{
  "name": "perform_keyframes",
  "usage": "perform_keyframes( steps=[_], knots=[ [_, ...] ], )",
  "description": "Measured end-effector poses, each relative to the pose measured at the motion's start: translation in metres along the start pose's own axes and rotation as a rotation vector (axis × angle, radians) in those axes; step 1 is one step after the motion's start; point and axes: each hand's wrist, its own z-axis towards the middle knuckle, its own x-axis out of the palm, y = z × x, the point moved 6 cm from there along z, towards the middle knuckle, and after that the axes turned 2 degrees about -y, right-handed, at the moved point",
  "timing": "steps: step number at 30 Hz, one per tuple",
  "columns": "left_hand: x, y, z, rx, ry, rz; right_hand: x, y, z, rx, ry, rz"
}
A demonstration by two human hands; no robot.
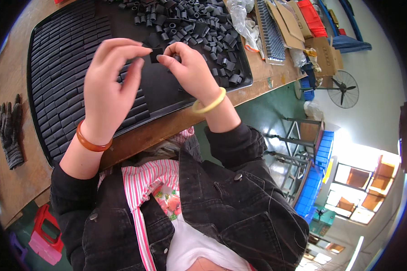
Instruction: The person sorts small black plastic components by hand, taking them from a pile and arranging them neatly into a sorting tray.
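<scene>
My left hand (108, 86) is raised over a black tray (156, 92). Its fingers curve forward with the thumb apart, and nothing shows between them. Just to the right, my right hand (192, 70) pinches a small black sleeve piece, partly hidden by the fingers. A dark piece (155, 55) shows between the fingertips of both hands; whether the left fingertip touches it I cannot tell. Neat rows of black pieces (61, 86) fill the tray's left side. Loose short black tubes (190, 29) lie heaped on its far right side.
The tray rests on a wooden table (29, 180). A dark knitted glove (10, 131) lies at the left. Clear plastic bags (242, 18), an upright grey studded panel (270, 34) and cardboard boxes (323, 52) stand at the right. A red-and-pink plastic stool (47, 235) is below.
</scene>
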Motion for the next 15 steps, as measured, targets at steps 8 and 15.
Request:
perform_keyframes(
  steps=[8,15],
  knots=[
    [0.018,0.015,-0.016,-0.259,0.168,-0.070,0.014,0.013,-0.019,0.343,0.162,0.748],
    [0.018,-0.004,-0.004,-0.100,0.182,0.032,0.007,0.004,-0.020,0.299,0.003,0.524]
  ],
)
